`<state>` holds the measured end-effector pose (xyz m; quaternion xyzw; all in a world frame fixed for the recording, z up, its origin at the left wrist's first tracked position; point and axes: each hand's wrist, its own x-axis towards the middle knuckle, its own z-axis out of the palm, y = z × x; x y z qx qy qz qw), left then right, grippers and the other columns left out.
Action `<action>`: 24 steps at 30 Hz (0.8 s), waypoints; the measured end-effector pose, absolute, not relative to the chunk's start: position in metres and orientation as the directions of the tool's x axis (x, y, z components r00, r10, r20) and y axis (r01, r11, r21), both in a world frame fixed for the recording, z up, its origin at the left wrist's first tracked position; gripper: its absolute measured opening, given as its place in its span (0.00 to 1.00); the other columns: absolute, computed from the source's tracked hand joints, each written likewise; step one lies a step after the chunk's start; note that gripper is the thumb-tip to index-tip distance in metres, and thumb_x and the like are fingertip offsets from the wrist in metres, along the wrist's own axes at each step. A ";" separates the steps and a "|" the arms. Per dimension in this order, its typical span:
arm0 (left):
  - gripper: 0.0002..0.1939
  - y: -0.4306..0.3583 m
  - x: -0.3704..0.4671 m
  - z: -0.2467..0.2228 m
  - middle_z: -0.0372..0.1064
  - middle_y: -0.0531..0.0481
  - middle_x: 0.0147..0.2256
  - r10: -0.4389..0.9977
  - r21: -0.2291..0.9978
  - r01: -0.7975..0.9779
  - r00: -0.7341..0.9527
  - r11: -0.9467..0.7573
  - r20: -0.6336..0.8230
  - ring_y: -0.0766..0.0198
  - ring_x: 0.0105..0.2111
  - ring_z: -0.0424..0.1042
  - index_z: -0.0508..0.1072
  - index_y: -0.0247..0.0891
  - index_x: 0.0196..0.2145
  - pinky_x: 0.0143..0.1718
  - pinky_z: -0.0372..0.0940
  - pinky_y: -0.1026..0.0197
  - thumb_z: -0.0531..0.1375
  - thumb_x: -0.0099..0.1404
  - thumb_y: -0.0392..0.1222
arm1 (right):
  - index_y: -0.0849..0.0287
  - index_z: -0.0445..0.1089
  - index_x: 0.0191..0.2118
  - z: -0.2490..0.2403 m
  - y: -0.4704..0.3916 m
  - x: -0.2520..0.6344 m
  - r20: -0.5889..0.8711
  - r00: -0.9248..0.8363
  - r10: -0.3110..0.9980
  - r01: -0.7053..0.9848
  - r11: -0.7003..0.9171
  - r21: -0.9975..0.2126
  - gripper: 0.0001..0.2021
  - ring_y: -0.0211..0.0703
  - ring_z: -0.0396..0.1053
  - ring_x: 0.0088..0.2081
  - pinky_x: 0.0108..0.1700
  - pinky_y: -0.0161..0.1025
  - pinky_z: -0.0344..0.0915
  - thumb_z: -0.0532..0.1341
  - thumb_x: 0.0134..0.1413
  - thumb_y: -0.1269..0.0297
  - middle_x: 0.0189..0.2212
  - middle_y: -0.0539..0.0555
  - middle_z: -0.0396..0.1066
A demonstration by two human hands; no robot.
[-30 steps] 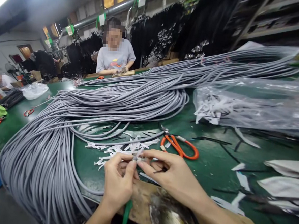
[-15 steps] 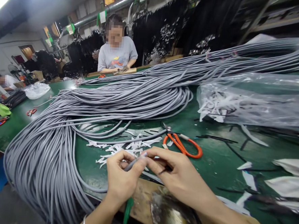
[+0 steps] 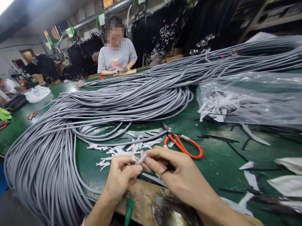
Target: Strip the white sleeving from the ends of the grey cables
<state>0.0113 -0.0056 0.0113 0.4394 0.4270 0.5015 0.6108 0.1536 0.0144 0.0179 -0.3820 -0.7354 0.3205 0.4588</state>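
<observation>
My left hand (image 3: 123, 176) and my right hand (image 3: 172, 167) meet above the near edge of the green table. Between their fingertips is the whitish end of a grey cable (image 3: 142, 158), pinched from both sides. Most of that cable is covered by my fingers. A thick bundle of grey cables (image 3: 53, 161) curves down over the table edge to the left of my left hand. Just beyond my hands lie white paper-like strips (image 3: 128, 149). Scissors with orange handles (image 3: 183, 146) rest beyond my right hand.
A clear plastic bag (image 3: 256, 99) with white scraps lies at the right. A wooden board (image 3: 145, 198) with a metal piece is at the near edge. Black offcuts and white pieces (image 3: 288, 188) lie right. Across the table sits a co-worker (image 3: 117, 58).
My left hand has shifted its grip, its thumb and fingers now drawn back slightly from the cable end. My right hand stays nearly in place. The scissors and bundle have not moved.
</observation>
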 end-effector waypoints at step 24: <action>0.08 0.007 0.012 0.020 0.63 0.51 0.12 0.861 0.770 -0.398 0.331 0.498 -0.386 0.73 0.11 0.59 0.73 0.29 0.15 0.11 0.46 0.69 0.64 0.35 0.38 | 0.55 0.72 0.32 0.025 0.010 0.160 0.684 -0.241 0.689 0.171 0.724 -0.668 0.06 0.38 0.68 0.23 0.25 0.34 0.65 0.59 0.53 0.72 0.22 0.50 0.72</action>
